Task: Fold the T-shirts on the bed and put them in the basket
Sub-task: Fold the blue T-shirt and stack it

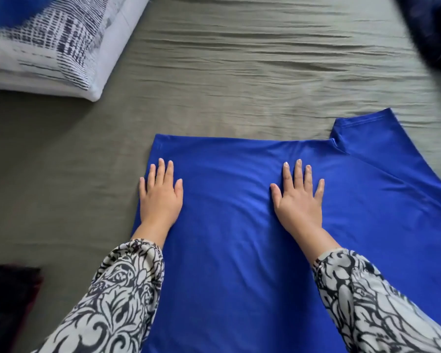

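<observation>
A bright blue T-shirt [227,225] lies spread flat on the grey-green bed sheet [214,72]. Its left side forms a straight folded edge, and one sleeve sticks out at the upper right. My left hand [161,192] presses flat on the shirt near its left edge, fingers straight. My right hand [299,197] presses flat on the middle of the shirt, fingers spread. Both arms wear black-and-white patterned sleeves. No basket is in view.
A white pillow [49,47] with a dark grid print lies at the upper left, with something blue on top of it. A dark navy item [433,29] sits at the upper right corner. A dark object [8,301] shows at the lower left edge.
</observation>
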